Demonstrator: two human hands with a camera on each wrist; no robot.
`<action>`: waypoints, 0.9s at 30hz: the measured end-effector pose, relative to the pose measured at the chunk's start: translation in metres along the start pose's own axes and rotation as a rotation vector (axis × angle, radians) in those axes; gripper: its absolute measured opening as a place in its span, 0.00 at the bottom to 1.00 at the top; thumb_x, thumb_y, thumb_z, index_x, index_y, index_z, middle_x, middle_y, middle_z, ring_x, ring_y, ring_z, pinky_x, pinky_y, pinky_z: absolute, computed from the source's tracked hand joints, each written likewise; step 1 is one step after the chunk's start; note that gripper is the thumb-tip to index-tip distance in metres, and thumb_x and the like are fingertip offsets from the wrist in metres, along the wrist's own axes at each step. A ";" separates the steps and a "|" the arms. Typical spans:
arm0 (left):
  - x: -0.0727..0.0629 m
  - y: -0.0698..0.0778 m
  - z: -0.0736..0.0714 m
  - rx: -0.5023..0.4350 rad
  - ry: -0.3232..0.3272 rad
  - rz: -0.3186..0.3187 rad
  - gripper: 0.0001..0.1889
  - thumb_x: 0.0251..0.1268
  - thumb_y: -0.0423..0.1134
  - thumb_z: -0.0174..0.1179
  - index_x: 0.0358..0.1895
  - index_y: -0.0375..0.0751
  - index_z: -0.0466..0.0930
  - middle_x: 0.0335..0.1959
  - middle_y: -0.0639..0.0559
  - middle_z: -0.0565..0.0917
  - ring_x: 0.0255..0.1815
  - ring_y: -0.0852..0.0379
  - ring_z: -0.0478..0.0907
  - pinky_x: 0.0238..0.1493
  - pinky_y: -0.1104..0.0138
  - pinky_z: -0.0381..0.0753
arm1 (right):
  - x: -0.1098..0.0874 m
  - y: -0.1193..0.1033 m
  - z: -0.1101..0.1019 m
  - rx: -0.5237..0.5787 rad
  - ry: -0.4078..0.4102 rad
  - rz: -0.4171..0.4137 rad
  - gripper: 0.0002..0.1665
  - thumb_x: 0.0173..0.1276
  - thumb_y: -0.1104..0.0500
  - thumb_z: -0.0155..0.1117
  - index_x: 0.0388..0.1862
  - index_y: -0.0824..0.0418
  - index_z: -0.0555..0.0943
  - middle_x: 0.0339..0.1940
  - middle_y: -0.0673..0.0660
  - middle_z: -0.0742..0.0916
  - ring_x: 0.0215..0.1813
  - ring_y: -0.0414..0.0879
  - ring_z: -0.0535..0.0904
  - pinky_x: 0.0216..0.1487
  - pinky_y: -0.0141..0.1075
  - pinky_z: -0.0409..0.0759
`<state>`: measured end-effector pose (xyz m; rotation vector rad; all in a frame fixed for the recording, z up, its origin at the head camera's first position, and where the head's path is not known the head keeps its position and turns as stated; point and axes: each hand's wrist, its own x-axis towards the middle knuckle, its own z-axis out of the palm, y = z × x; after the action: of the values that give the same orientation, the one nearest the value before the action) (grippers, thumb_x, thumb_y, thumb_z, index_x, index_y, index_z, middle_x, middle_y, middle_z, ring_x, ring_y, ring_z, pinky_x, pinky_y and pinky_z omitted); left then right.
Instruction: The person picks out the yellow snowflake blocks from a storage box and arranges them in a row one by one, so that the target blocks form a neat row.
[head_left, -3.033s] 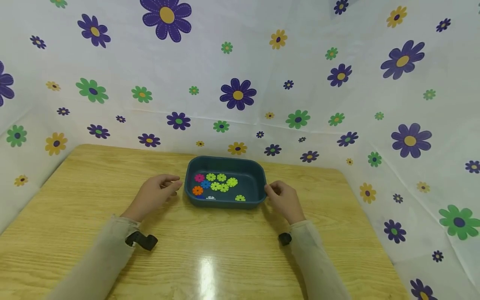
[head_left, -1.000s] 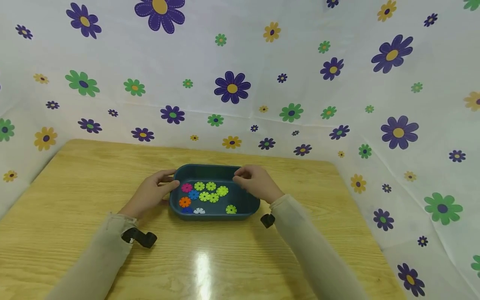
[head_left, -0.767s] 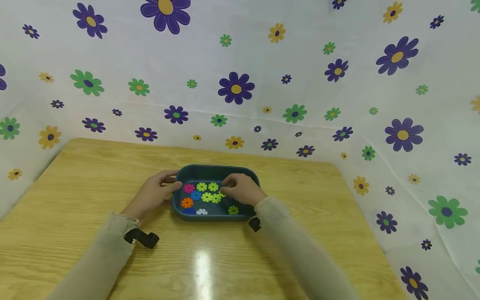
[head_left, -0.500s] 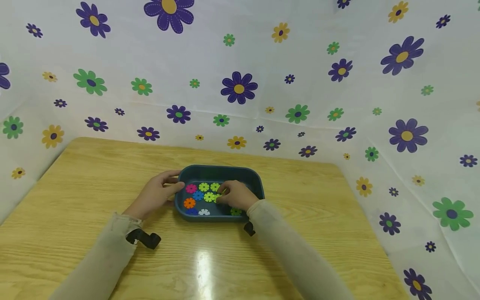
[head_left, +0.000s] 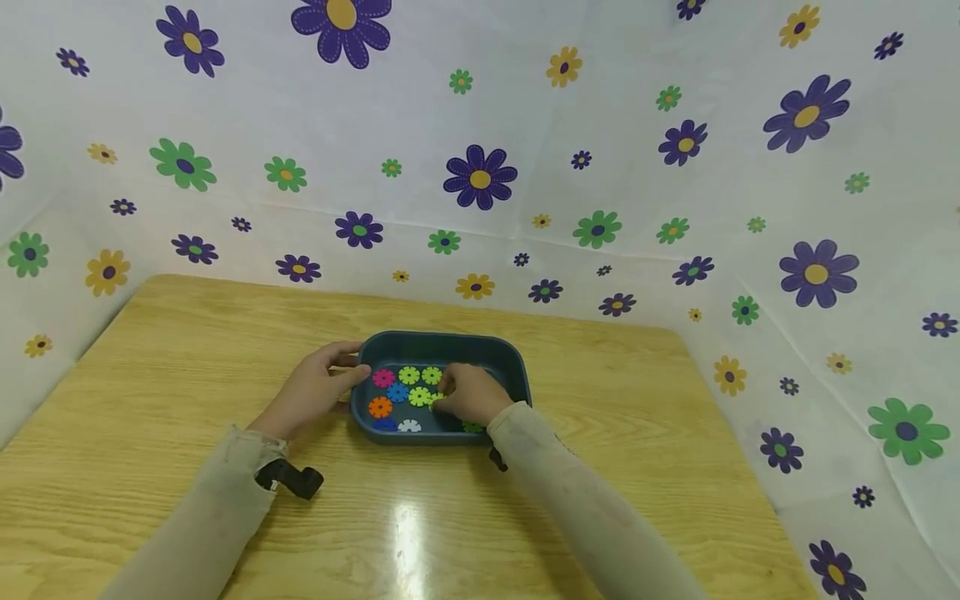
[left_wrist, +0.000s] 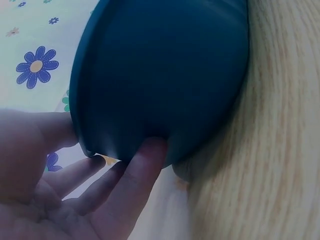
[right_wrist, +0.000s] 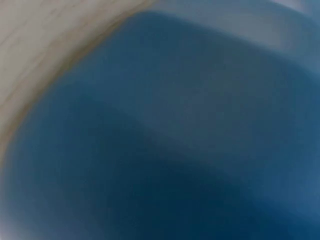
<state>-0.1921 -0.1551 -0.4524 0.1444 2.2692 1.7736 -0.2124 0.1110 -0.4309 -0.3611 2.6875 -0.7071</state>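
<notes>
A dark blue-green plastic tray (head_left: 450, 438) holds several small notched, flower-shaped plastic discs. At its left end my left hand (head_left: 315, 385) grips the wall, thumb over the rim; in the left wrist view, a finger (left_wrist: 142, 175) presses the outer wall (left_wrist: 165, 75). My right hand (head_left: 474, 393) reaches inside the tray, thumb and index finger pinching a yellow-green disc (head_left: 435, 400) that is mostly covered. Just left of it lies another yellow-green disc (head_left: 418, 397). The right wrist view shows only the blurred tray (right_wrist: 150, 125), with no fingers visible.
Also in the tray are a pink disc (head_left: 383, 378), a light blue disc (head_left: 397, 392), an orange disc (head_left: 380, 407) and a white disc (head_left: 408, 426). The tray stands on a wooden table (head_left: 337, 533). Flower-printed cloth (head_left: 322, 117) surrounds the table's back and sides.
The tray has come slightly nearer. My left hand has taken hold of its left end. My right hand has left the right rim and moved left and down to a yellow-green disc inside.
</notes>
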 end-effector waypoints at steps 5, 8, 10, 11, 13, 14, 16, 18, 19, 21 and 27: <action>0.000 -0.002 0.000 0.018 0.013 -0.003 0.31 0.79 0.45 0.60 0.78 0.39 0.63 0.68 0.33 0.72 0.63 0.37 0.77 0.45 0.57 0.91 | -0.001 0.000 0.000 0.029 -0.001 0.000 0.10 0.67 0.54 0.76 0.37 0.56 0.82 0.36 0.50 0.84 0.36 0.45 0.78 0.40 0.39 0.79; 0.000 -0.001 0.001 0.026 0.024 0.000 0.31 0.79 0.45 0.60 0.77 0.38 0.64 0.68 0.33 0.73 0.63 0.37 0.77 0.44 0.57 0.91 | -0.004 -0.001 -0.004 0.070 -0.003 -0.020 0.08 0.69 0.57 0.74 0.35 0.57 0.83 0.34 0.50 0.85 0.34 0.44 0.77 0.36 0.36 0.79; -0.001 0.001 0.002 0.031 0.031 0.000 0.30 0.79 0.44 0.59 0.77 0.37 0.64 0.67 0.33 0.73 0.62 0.37 0.78 0.43 0.58 0.91 | -0.007 -0.002 -0.008 0.102 0.007 -0.039 0.06 0.70 0.58 0.72 0.35 0.57 0.84 0.33 0.50 0.85 0.33 0.43 0.78 0.34 0.35 0.79; -0.001 0.002 0.002 0.031 0.035 0.003 0.30 0.79 0.44 0.59 0.77 0.37 0.64 0.67 0.33 0.73 0.62 0.37 0.78 0.43 0.58 0.91 | -0.009 -0.002 -0.011 0.117 0.013 -0.050 0.05 0.71 0.59 0.71 0.34 0.57 0.84 0.33 0.49 0.86 0.32 0.43 0.78 0.34 0.34 0.80; -0.002 0.004 0.003 0.029 0.039 0.005 0.29 0.79 0.43 0.59 0.76 0.36 0.64 0.67 0.32 0.74 0.61 0.37 0.79 0.42 0.58 0.91 | -0.012 -0.003 -0.018 0.156 0.021 -0.066 0.04 0.72 0.59 0.70 0.35 0.56 0.85 0.33 0.49 0.86 0.32 0.44 0.80 0.33 0.35 0.82; -0.002 0.004 0.003 0.028 0.041 0.005 0.29 0.80 0.42 0.59 0.76 0.36 0.65 0.66 0.32 0.74 0.61 0.38 0.79 0.42 0.58 0.91 | -0.013 -0.002 -0.021 0.180 0.026 -0.071 0.04 0.72 0.58 0.70 0.36 0.56 0.85 0.33 0.50 0.87 0.32 0.46 0.81 0.34 0.36 0.83; -0.002 0.005 0.003 0.027 0.042 0.008 0.29 0.79 0.42 0.59 0.76 0.36 0.65 0.66 0.32 0.74 0.60 0.38 0.79 0.42 0.58 0.91 | -0.017 0.001 -0.030 0.229 0.037 -0.076 0.03 0.72 0.58 0.70 0.38 0.56 0.86 0.33 0.51 0.87 0.33 0.50 0.84 0.36 0.39 0.86; -0.003 0.005 0.004 0.031 0.041 0.011 0.29 0.79 0.42 0.59 0.76 0.36 0.65 0.66 0.32 0.74 0.60 0.38 0.79 0.42 0.58 0.91 | -0.021 0.006 -0.040 0.287 0.044 -0.075 0.04 0.73 0.57 0.70 0.41 0.57 0.86 0.36 0.54 0.88 0.35 0.53 0.85 0.38 0.42 0.88; -0.003 0.005 0.004 0.032 0.041 0.012 0.29 0.79 0.42 0.59 0.76 0.36 0.65 0.66 0.33 0.74 0.60 0.38 0.79 0.42 0.58 0.91 | -0.024 0.010 -0.045 0.312 0.052 -0.072 0.05 0.74 0.57 0.69 0.43 0.58 0.86 0.37 0.55 0.89 0.35 0.53 0.86 0.40 0.44 0.89; -0.003 0.005 0.005 0.032 0.045 0.011 0.28 0.79 0.42 0.59 0.76 0.36 0.66 0.66 0.33 0.74 0.60 0.38 0.79 0.41 0.59 0.91 | -0.030 0.018 -0.056 0.352 0.078 -0.057 0.07 0.74 0.57 0.68 0.45 0.58 0.87 0.38 0.56 0.89 0.36 0.53 0.85 0.42 0.45 0.89; -0.003 0.005 0.005 0.036 0.052 0.013 0.29 0.79 0.43 0.59 0.76 0.36 0.65 0.66 0.33 0.74 0.60 0.38 0.79 0.42 0.59 0.91 | -0.047 0.060 -0.086 0.403 0.187 0.000 0.10 0.76 0.55 0.67 0.47 0.60 0.86 0.42 0.60 0.88 0.43 0.60 0.84 0.47 0.49 0.87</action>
<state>-0.1880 -0.1504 -0.4482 0.1214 2.3432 1.7632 -0.2114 0.2134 -0.3792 -0.1974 2.6220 -1.3080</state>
